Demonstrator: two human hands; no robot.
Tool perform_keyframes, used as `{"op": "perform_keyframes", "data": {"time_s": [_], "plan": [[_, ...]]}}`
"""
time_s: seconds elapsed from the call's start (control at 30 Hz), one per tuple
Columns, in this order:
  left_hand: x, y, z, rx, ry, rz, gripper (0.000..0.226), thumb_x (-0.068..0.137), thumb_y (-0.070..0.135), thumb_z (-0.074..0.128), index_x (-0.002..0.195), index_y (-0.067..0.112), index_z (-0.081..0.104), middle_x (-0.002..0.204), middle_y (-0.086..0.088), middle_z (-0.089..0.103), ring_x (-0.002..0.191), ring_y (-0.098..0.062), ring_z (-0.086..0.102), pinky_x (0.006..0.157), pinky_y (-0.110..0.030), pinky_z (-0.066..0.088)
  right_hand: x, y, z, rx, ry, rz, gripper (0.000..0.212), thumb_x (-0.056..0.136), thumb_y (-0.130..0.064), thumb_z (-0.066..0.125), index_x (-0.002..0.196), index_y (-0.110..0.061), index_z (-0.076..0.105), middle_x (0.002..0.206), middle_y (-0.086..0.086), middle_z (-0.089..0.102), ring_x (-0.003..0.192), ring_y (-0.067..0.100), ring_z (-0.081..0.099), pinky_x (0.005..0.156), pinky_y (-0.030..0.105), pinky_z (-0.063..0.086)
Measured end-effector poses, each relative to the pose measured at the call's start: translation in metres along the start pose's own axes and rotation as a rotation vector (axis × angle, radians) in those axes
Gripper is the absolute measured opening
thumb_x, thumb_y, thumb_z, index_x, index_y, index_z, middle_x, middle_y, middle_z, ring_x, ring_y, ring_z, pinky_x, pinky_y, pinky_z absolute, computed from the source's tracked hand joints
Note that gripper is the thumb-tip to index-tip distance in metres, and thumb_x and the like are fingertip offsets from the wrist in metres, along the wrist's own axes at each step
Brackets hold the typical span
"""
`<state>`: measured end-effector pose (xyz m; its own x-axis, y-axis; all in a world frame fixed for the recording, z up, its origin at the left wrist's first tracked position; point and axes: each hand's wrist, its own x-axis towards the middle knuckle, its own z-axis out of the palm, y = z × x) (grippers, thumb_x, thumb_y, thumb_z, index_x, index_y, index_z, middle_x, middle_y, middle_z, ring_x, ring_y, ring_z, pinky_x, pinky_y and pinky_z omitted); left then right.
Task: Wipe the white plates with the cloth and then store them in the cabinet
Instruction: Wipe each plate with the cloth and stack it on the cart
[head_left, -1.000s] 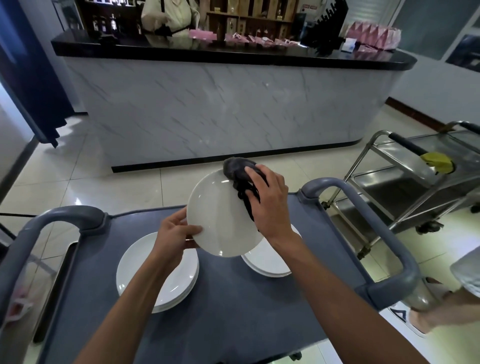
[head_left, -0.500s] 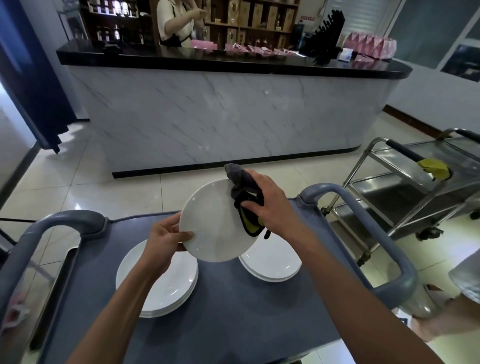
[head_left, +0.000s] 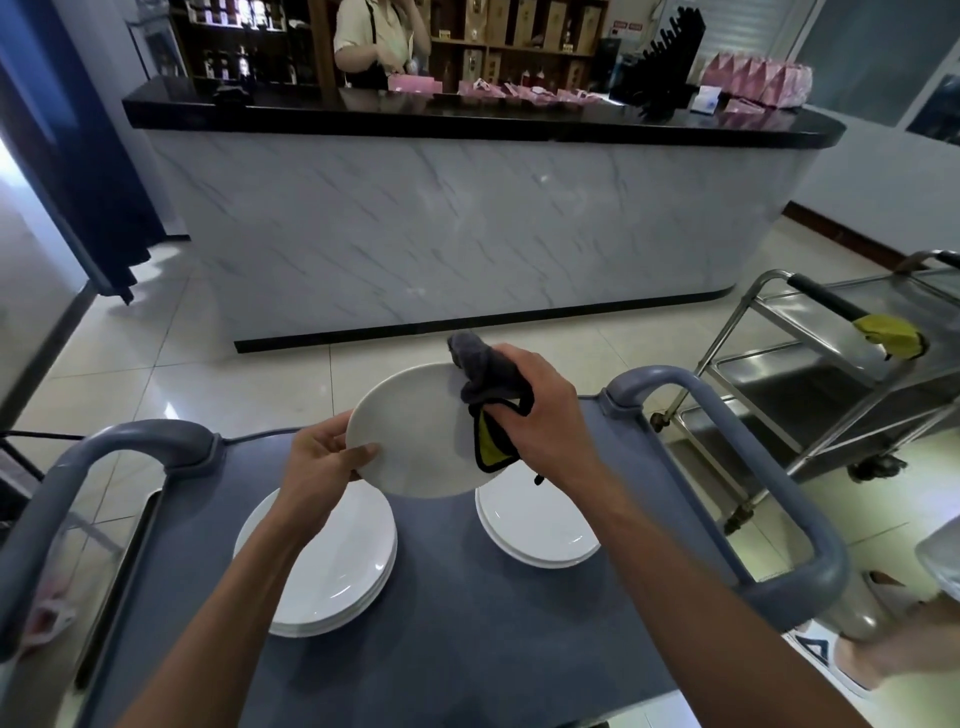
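Note:
I hold a white plate (head_left: 415, 436) tilted above the grey cart (head_left: 452, 613). My left hand (head_left: 322, 462) grips its left rim, thumb on the face. My right hand (head_left: 545, 415) grips a grey and yellow cloth (head_left: 488, 400) and presses it against the plate's upper right part. Below on the cart lie two stacks of white plates, the left stack (head_left: 322, 561) under my left wrist and the right stack (head_left: 535, 525) partly hidden by the held plate. No cabinet is in sight.
Grey cart handles rise at the left (head_left: 104, 457) and right (head_left: 727, 441). A steel trolley (head_left: 831, 384) with a yellow cloth stands to the right. A marble counter (head_left: 467, 223) faces me, a person behind it. Someone's foot shows at lower right.
My right hand has slid the cloth down the right side of the plate, showing its yellow side. The view has tilted up a little. The left hand keeps its hold.

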<state>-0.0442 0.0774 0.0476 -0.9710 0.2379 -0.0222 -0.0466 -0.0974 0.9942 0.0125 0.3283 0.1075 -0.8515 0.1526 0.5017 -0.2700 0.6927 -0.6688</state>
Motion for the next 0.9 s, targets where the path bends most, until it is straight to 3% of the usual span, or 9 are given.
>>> {"op": "perform_keyframes", "data": {"time_s": [0.17,0.27,0.37,0.47,0.57,0.7,0.9], "plan": [[0.004,-0.008,0.011,-0.059,0.037,-0.054,0.034,0.086,-0.011,0.064,0.092,0.019,0.079,0.087,-0.006,0.076,0.08,-0.023,0.068,0.072,-0.036,0.06,-0.008,-0.002,0.0,0.0,0.065,-0.131,0.059,0.077,0.006,0.072,0.128,-0.019,0.059,0.117,-0.004,0.062,0.11,0.016,0.058,0.093,0.029,0.048],[0.004,-0.012,0.018,-0.102,0.063,-0.108,0.033,0.089,-0.011,0.059,0.094,0.016,0.077,0.089,-0.003,0.076,0.088,-0.026,0.068,0.073,-0.033,0.059,-0.011,-0.003,-0.001,-0.072,0.089,-0.212,0.056,0.076,0.01,0.07,0.127,-0.011,0.063,0.118,0.005,0.063,0.11,0.024,0.059,0.093,0.033,0.049],[0.003,-0.015,0.019,-0.125,0.059,-0.187,0.031,0.095,-0.002,0.05,0.104,0.014,0.076,0.103,-0.007,0.074,0.105,-0.032,0.065,0.086,-0.054,0.059,-0.014,-0.001,-0.004,-0.148,0.117,-0.288,0.054,0.075,0.013,0.069,0.126,-0.005,0.064,0.117,0.011,0.062,0.109,0.029,0.059,0.093,0.033,0.05],[-0.003,-0.018,0.017,-0.302,0.099,-0.41,0.029,0.1,0.023,0.047,0.109,0.009,0.07,0.116,-0.017,0.069,0.109,-0.035,0.065,0.087,-0.064,0.055,-0.017,0.002,-0.008,-0.178,0.174,-0.332,0.054,0.076,0.014,0.07,0.126,-0.004,0.064,0.116,0.014,0.062,0.106,0.031,0.06,0.092,0.032,0.05],[-0.012,-0.016,0.017,-0.319,0.055,-0.635,0.056,0.1,0.053,0.045,0.118,0.005,0.065,0.116,-0.018,0.072,0.108,-0.038,0.069,0.079,-0.056,0.059,-0.02,0.005,-0.009,-0.186,0.195,-0.398,0.05,0.082,0.007,0.065,0.129,-0.01,0.058,0.118,0.013,0.059,0.105,0.032,0.059,0.091,0.036,0.051],[-0.013,-0.007,0.023,-0.414,-0.054,-0.722,0.077,0.088,0.076,0.048,0.121,0.008,0.064,0.116,-0.014,0.074,0.103,-0.036,0.072,0.069,-0.043,0.058,-0.025,0.01,-0.001,-0.232,0.183,-0.469,0.044,0.089,-0.002,0.061,0.13,-0.015,0.055,0.12,0.01,0.054,0.104,0.031,0.057,0.088,0.041,0.05],[-0.008,0.003,0.024,-0.464,-0.04,-0.755,0.062,0.085,0.058,0.065,0.119,0.007,0.065,0.115,-0.012,0.074,0.1,-0.035,0.073,0.066,-0.034,0.054,-0.039,0.017,0.012,-0.279,0.108,-0.502,0.045,0.092,-0.006,0.065,0.134,-0.018,0.054,0.125,0.011,0.052,0.109,0.032,0.055,0.09,0.043,0.049]]}}
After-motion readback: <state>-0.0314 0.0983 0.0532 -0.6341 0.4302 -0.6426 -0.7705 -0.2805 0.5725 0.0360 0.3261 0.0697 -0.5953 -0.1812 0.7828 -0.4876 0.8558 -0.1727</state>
